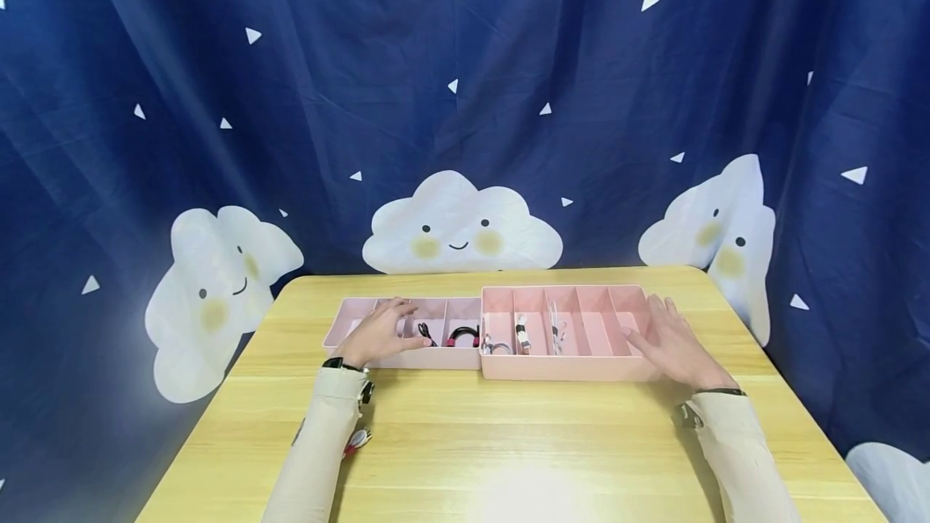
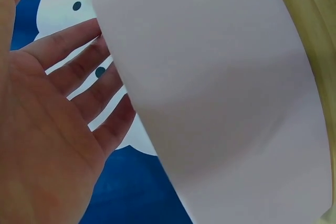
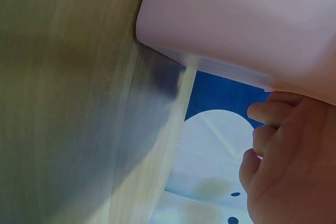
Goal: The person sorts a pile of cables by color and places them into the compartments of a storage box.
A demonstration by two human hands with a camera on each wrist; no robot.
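Observation:
My left hand (image 1: 378,333) lies across the pale mauve divided box (image 1: 429,358), its fingers fairly straight and spread. In the left wrist view, those fingers extend beyond the box's rim. Near the thumb is a small black cable (image 1: 425,334); a thicker looped black cable (image 1: 463,332) with reddish ends occupies the compartment to its right. My right hand (image 1: 683,349) is at the right end of the pink divided box (image 1: 567,368), thumb over the rim and fingers alongside the outer wall. The right wrist view hides that thumb; the fingers bend slightly.
The pink box's left compartments contain a coiled pale cable (image 1: 497,347), a bundled white cable (image 1: 521,333) and another white cable (image 1: 557,329). Beside my left forearm, a cable with red and white parts (image 1: 357,441) lies on the wooden table (image 1: 436,426). A blue curtain (image 1: 465,127) hangs behind.

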